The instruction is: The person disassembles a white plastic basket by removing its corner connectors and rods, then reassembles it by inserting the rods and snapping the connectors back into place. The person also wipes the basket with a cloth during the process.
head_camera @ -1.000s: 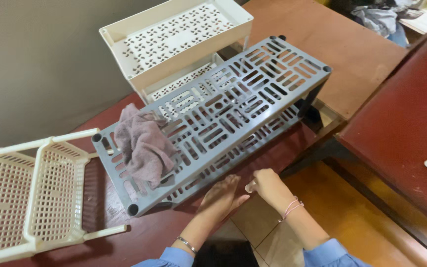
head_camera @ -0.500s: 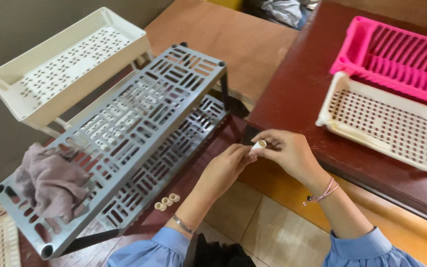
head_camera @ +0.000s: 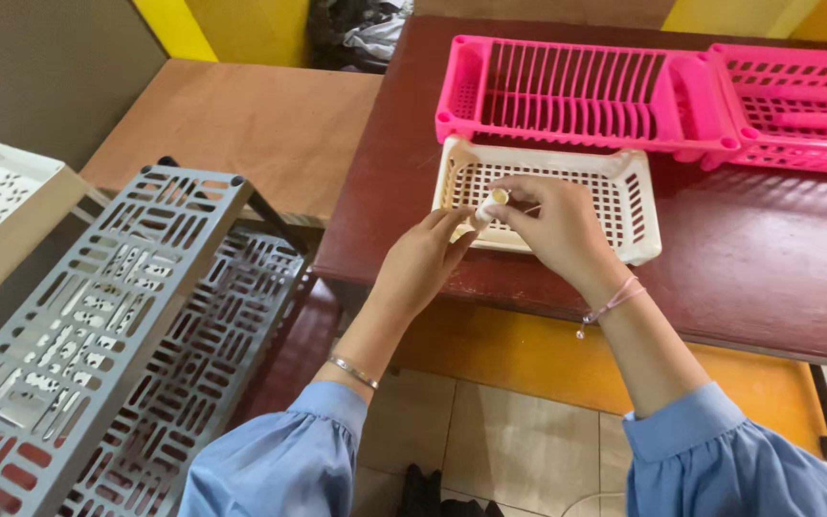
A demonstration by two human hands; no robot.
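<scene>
**Small cream cap pinched over cream basket**

Head view: right hand (head_camera: 552,230) pinched around small cream cap (head_camera: 496,198); left hand (head_camera: 423,260) closed narrowly, touching it; above cream basket (head_camera: 641,206), pink rack (head_camera: 567,91) farther; grey shelf rack (head_camera: 98,316) left.

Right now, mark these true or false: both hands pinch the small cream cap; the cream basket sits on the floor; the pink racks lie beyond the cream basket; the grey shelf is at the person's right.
1. Both hands, left hand and right hand, pinch the small cream cap: true.
2. The cream basket sits on the floor: false, it rests on the dark red table.
3. The pink racks lie beyond the cream basket: true.
4. The grey shelf is at the person's right: false, at the left.
</scene>
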